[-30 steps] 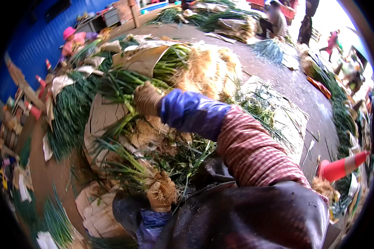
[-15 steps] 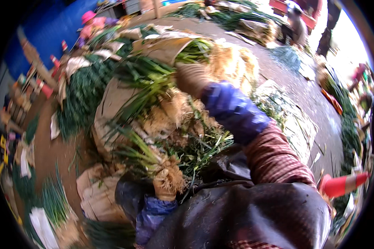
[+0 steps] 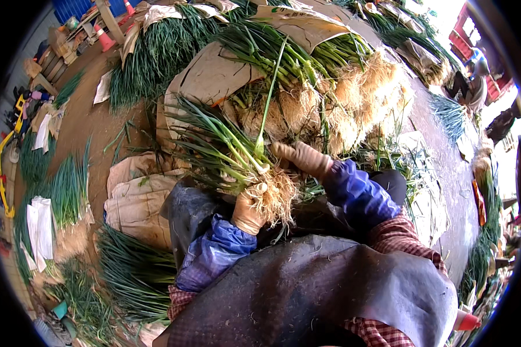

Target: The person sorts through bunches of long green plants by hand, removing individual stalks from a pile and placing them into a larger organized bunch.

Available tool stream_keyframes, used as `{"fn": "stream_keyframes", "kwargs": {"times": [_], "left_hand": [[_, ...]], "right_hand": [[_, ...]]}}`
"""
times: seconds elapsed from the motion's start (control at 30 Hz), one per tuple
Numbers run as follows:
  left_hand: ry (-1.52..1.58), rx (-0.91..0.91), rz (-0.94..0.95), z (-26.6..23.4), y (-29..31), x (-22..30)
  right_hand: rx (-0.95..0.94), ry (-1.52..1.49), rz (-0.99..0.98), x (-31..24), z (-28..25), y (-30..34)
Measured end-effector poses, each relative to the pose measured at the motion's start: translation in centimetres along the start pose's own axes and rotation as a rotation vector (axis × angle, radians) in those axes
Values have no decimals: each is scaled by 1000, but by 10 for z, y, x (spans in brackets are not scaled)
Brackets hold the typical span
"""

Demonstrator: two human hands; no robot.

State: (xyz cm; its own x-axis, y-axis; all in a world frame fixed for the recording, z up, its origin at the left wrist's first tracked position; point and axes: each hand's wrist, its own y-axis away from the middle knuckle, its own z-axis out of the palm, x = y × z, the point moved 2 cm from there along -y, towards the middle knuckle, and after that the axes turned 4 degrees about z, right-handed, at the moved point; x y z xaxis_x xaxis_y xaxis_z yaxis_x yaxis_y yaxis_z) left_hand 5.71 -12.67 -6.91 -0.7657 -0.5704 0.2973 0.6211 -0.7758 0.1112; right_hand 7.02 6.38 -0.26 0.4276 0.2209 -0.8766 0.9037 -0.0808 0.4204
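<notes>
My left hand (image 3: 250,213), in a tan work glove, is closed around the root end of a bunch of green onions (image 3: 228,153). Their pale roots (image 3: 276,194) spill over the glove, and the leaves point up and left. One long stalk (image 3: 270,95) stands steeply out of this bunch. Close to its lower part is my right hand (image 3: 308,159), gloved too, with fingers stretched to the left and nothing visible in them. Beyond both hands lies a heap of green onions (image 3: 298,63), roots toward me, partly under a tan sack (image 3: 301,24).
A dark apron (image 3: 307,289) covers my lap. Folded tan sacks (image 3: 139,199) and more green onions (image 3: 136,272) lie at my left. Loose leaves and a pale sheet (image 3: 431,199) are at my right. Traffic cones (image 3: 103,39) stand farther off. A person (image 3: 476,84) crouches at far right.
My right hand has come back from the heap toward the bunch in my left hand. That bunch looks fuller and is raised, with a long stalk upright in it. The view has shifted.
</notes>
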Motion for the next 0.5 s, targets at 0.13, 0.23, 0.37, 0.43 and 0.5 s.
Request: {"fn": "stream_keyframes", "kwargs": {"times": [0.13,0.23,0.37,0.43,0.5], "left_hand": [[62,-73,-113,18,1,-3],[59,-72,-155,12,3,-5],[142,-167,-57,19,8,5],[103,-137,-11,21,8,9],[105,-76,29,17,9,8]], "right_hand": [[-98,-287,209,21,9,-62],[-66,-575,-37,2,21,-80],[94,-648,-348,-31,-8,-51],[188,-611,-314,-47,-11,-23],[220,-440,-292,-35,-13,-13]]}}
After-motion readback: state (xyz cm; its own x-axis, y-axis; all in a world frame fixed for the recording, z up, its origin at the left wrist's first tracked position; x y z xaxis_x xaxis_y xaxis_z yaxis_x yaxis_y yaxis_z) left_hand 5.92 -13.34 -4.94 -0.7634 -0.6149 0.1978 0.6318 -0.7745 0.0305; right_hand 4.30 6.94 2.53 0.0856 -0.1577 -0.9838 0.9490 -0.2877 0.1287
